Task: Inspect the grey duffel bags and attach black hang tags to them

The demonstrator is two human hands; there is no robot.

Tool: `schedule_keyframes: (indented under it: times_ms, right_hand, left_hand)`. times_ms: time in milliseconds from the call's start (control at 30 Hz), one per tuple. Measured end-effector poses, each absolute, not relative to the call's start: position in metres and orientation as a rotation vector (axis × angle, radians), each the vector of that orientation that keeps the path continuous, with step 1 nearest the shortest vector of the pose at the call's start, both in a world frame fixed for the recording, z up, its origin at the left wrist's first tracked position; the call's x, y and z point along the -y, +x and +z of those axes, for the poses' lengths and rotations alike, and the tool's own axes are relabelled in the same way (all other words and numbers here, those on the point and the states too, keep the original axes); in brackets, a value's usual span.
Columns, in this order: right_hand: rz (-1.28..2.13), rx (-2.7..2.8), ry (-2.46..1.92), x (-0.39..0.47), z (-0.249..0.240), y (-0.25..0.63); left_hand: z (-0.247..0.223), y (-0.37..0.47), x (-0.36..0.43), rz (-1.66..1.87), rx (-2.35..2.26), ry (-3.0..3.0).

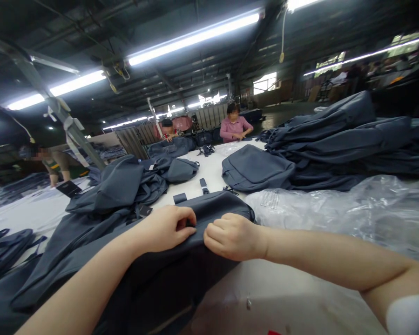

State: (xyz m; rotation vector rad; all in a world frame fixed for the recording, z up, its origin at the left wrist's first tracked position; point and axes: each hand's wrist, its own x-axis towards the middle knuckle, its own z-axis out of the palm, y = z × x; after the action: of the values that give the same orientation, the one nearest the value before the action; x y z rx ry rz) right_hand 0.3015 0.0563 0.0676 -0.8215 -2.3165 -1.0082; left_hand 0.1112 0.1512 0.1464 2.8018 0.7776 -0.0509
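A dark blue-grey backpack [216, 203] lies in front of me, its near side hanging over the table's front edge. My left hand [169, 226] pinches the backpack's upper surface, thumb and forefinger curled toward each other. Close beside it, my right hand [232, 236] is closed in a loose fist on the same fabric, knuckles up. Whatever small part lies under the fingertips is hidden. Just past the backpack lie a short dark strap piece [180, 198] and another strap with a white band [204, 186].
Clear plastic bags [321, 204] cover the table on the right, below a tall heap of backpacks [338, 135]. Another backpack [258, 167] lies flat ahead. More backpacks [115, 186] pile up on the left. Co-workers stand around, one in a pink shirt [234, 128].
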Motion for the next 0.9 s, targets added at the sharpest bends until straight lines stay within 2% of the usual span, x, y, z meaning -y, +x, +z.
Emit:
schedule_keyframes:
  times_ms: [333,567,900]
  right_hand:
    - [-0.97,2.336,-0.83,-0.055,0.067,0.3]
    - [-0.946,2.362,-0.832,-0.056,0.068,0.301]
    - [-0.879,2.411,-0.855,-0.054,0.068,0.302]
  left_hand:
    - [0.141,0.115,-0.15,-0.118,-0.779,2.825]
    - [0.145,0.116,-0.133,-0.207,-1.182,3.025]
    - [0.14,0.117,-0.14,-0.244,-1.141,2.686]
